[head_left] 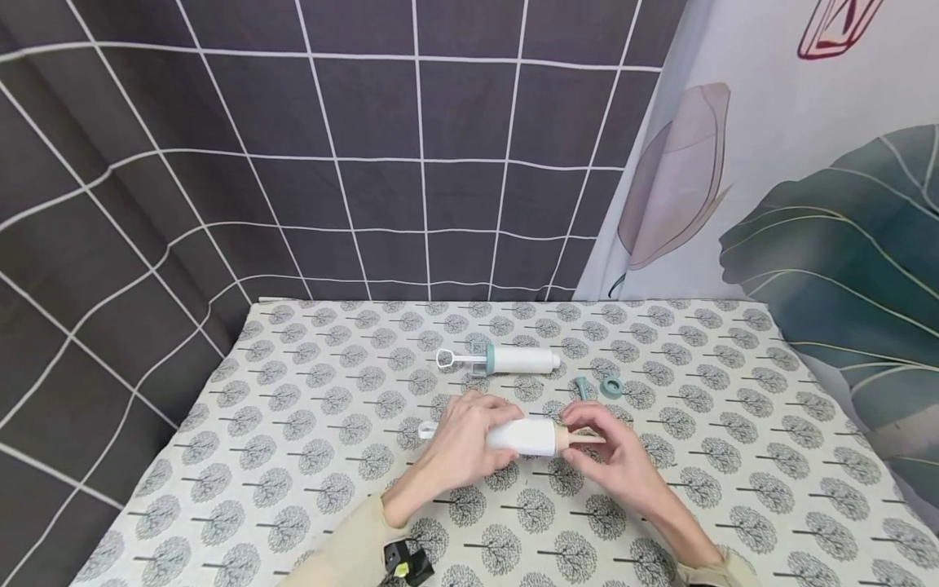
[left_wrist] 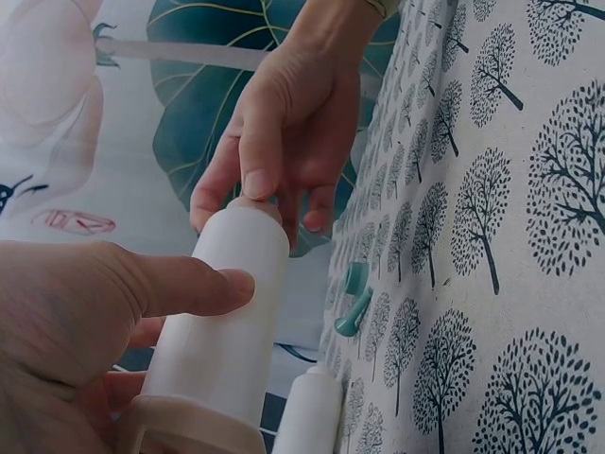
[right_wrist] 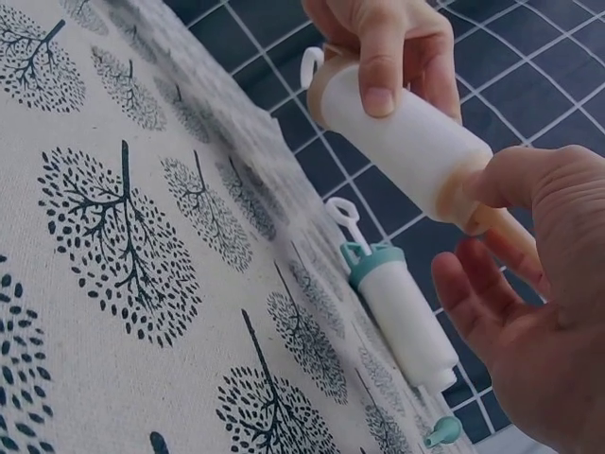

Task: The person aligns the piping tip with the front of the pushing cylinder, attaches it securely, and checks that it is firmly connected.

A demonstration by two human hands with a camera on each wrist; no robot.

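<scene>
Fingers of the left hand [head_left: 458, 444] gripped the white syringe [head_left: 524, 436]; the right hand [head_left: 609, 452] pinched its beige nozzle [head_left: 579, 440], seemingly mid-fitting, while the teal nozzle [head_left: 581, 386] and ring [head_left: 611, 386] lay loose.

teal-collared syringe [head_left: 506, 359] | teal nozzle [head_left: 581, 387], ring [head_left: 610, 386] (just beside) | tree-print cloth [head_left: 293, 456]

Table under a tree-print cloth [head_left: 308, 456], teal-collared white syringe [head_left: 506, 359], teal nozzle [head_left: 582, 387], teal ring [head_left: 611, 386]

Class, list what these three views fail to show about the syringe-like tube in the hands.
- Beige nozzle: head view, right hand covers it.
- Tube plunger end: left wrist view, cut off by bottom edge.
- Teal ring: head view, too small for detail.
</scene>
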